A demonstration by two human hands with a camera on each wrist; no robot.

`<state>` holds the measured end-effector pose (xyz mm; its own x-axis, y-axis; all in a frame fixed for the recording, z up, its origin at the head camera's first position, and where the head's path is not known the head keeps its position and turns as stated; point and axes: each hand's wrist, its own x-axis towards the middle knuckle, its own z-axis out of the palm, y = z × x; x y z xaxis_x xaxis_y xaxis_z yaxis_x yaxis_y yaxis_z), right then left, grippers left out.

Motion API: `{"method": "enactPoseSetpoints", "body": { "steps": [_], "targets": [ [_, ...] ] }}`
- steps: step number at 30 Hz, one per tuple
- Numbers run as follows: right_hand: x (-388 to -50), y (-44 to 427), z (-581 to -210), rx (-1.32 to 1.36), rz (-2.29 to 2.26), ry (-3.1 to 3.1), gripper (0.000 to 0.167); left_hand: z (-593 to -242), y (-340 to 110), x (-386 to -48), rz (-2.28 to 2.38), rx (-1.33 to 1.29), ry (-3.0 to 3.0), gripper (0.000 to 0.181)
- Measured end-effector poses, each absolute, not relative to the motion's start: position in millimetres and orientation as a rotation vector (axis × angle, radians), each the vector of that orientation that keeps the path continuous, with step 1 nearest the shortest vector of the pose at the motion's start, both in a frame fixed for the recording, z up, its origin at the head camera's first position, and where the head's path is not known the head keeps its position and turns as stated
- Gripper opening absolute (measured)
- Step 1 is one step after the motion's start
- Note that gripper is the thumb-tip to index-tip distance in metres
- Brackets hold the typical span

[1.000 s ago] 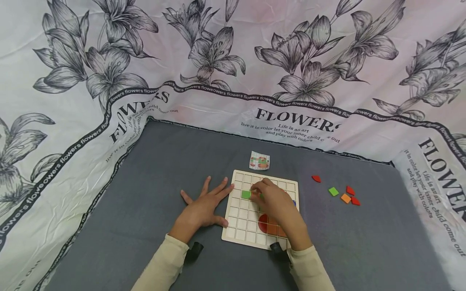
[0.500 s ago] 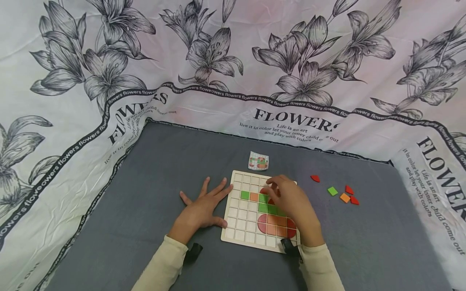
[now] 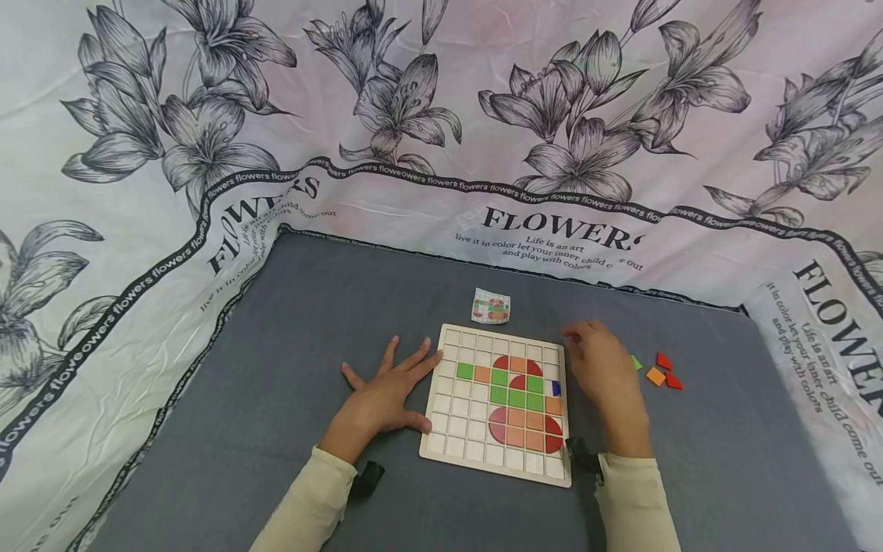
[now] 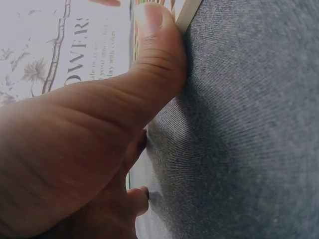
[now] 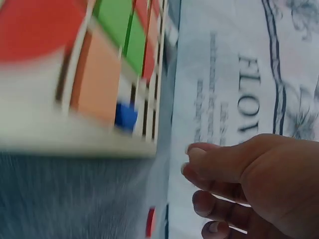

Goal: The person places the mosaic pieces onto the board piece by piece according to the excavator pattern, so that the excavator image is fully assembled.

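Observation:
A square wooden grid board (image 3: 455, 425) lies on the grey cloth, with green, orange, red and blue flat pieces in some of its cells. My left hand (image 3: 386, 397) lies with fingers spread at the board's left side; its thumb (image 4: 159, 55) touches the edge. Just past the right edge hovers my right hand (image 3: 607, 372), fingers loosely bent. In the right wrist view its thumb and fingertips (image 5: 197, 157) come close together with nothing visible between them. A red piece (image 5: 150, 221) lies on the cloth below that hand; the head view hides it behind the hand.
Loose pieces lie right of the right hand: a partly covered green square (image 3: 637, 362), an orange square (image 3: 655, 376) and two red quarter-rounds (image 3: 674, 380). A small printed card (image 3: 491, 306) with a coloured pattern lies behind the board. Flower-printed cloth (image 3: 407, 107) rises around the back and sides.
My right hand has moved right, from over the board's coloured pieces to beyond its right edge, uncovering a red piece and other pieces in the grid. The left hand stays in place.

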<state>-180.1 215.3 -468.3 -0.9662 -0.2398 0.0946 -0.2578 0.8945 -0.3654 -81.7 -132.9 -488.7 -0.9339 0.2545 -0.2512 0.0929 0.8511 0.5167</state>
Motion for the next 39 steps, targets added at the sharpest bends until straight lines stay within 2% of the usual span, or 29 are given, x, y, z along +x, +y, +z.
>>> {"method": "enactPoseSetpoints", "body": {
  "steps": [8,15,23,30,39],
  "targets": [
    [-195,254,-484,0.230,0.533,-2.952,0.026,-488,-132,-81,0.741,0.253,2.706,0.116],
    [-202,265,-490,0.232,0.496,-2.972,0.030,-489,-132,-80,0.735,0.243,2.710,0.117],
    [-202,266,-489,0.209,0.496,-3.000,0.029,-490,-132,-81,0.732,0.252,2.712,0.117],
    [-196,262,-480,0.226,0.525,-2.998,0.017,-490,-133,-81,0.726,0.249,2.713,0.117],
    [-186,223,-462,0.345,0.660,-3.040,0.015,-490,-134,-83,0.730,0.248,2.706,0.118]
  ]
}}
